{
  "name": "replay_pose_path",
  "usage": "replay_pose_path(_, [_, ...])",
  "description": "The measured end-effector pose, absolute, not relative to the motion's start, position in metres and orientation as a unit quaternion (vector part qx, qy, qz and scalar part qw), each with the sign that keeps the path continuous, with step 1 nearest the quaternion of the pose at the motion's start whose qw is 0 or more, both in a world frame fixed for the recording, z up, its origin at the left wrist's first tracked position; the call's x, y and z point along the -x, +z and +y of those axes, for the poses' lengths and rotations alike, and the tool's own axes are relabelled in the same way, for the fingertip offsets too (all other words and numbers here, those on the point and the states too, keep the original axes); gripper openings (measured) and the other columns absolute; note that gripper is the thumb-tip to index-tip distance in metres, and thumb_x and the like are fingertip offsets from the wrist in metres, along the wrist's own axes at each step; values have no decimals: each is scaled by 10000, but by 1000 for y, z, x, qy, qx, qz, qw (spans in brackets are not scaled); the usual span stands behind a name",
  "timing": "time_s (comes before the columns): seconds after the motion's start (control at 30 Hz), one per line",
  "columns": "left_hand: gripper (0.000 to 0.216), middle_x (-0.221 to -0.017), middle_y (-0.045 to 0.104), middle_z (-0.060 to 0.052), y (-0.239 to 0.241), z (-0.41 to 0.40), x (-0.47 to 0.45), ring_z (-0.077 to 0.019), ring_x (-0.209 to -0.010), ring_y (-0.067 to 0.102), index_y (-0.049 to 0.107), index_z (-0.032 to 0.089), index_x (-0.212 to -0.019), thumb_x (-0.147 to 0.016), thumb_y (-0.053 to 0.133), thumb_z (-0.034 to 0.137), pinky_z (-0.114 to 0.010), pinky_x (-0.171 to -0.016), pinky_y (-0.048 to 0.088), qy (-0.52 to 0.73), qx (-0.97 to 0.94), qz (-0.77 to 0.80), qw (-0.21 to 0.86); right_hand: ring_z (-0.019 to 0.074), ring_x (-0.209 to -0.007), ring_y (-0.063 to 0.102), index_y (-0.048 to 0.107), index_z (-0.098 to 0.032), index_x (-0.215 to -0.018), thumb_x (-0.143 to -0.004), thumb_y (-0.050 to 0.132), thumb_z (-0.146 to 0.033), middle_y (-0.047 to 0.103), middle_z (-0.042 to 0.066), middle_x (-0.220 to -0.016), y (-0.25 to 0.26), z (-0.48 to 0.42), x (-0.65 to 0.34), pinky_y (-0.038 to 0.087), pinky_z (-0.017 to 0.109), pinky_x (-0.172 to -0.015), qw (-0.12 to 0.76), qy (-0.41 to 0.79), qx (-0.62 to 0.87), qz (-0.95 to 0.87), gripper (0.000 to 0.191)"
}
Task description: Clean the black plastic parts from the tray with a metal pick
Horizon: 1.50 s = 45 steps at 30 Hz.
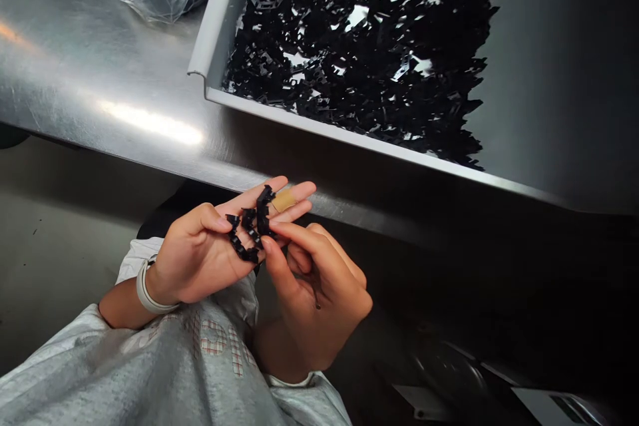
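"Where are the black parts (pixel 243 251)?"
"Across the left hand (pixel 204 259), palm up, fingers spread."
"And the right hand (pixel 324 289)?"
"Thumb and forefinger pinching one part's lower end."

Illumination is uneven: bright at left, near-black at lower right. A white glare streak marks the metal table (pixel 100 53). Shadow lies beneath the tray (pixel 215 26). Fine detail smears among the black parts (pixel 424 120).
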State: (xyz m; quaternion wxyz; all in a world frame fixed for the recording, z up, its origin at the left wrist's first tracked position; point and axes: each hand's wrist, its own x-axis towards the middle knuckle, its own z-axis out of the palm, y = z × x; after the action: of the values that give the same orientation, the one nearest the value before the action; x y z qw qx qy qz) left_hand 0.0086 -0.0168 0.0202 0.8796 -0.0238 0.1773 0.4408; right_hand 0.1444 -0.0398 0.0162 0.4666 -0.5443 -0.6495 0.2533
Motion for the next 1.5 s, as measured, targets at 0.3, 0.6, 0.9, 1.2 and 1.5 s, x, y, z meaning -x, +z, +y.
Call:
replay_pose_path(0.3, [456, -1487, 617, -93, 18, -18, -10, -296, -1503, 416, 669, 178, -1275, -872, 492, 56, -504, -1270, 248, 423, -28, 196, 884, 88, -513, 501, 708, -218, -987, -882, 683, -63, 608, -44, -651, 25, -38, -152, 446, 214, -466, 444, 228, 542, -676, 188])
replay_pose_path(0.6, [492, -1456, 641, -111, 22, -12, -6, -312, -1494, 428, 684, 159, -1224, -793, 480, 35, -554, -1284, 175, 397, -2, 214, 893, 87, -514, 540, 692, -204, -1016, -896, 657, -32, 662, -18, -724, 27, -37, -167, 373, 221, -414, 379, 200, 520, -739, 214])
replay_pose_path(0.9, [553, -1381, 692, -126, 15, -11, -4, -324, -1479, 448, 652, 122, -1284, -756, 497, 59, -548, -1280, 227, 408, 14, 199, 891, 91, -530, 437, 694, -185, -1027, -952, 612, -83, 495, -40, -660, 16, -40, -165, 362, 232, -491, 356, 116, 529, -761, 151])
replay_pose_path(1.2, [389, -1385, 697, -46, 26, -13, 3, -218, -1379, 573, 702, 148, -1256, -901, 548, 188, -294, -1130, 483, 402, -67, 402, 820, 81, -573, 500, 722, -187, -1049, -1035, 515, -211, 601, -23, -777, 17, -39, -158, 398, 238, -530, 263, 78, 534, -800, 209])
replay_pose_path(1.5, [533, -1398, 683, 19, 30, -11, -10, -146, -1374, 572, 679, 202, -1324, -792, 641, 199, -129, -952, 533, 383, -75, 529, 754, 94, -729, 639, 693, -194, -1177, -1093, 370, -340, 677, -8, -904, 16, -44, -161, 406, 263, -517, 223, 129, 553, -792, 365])
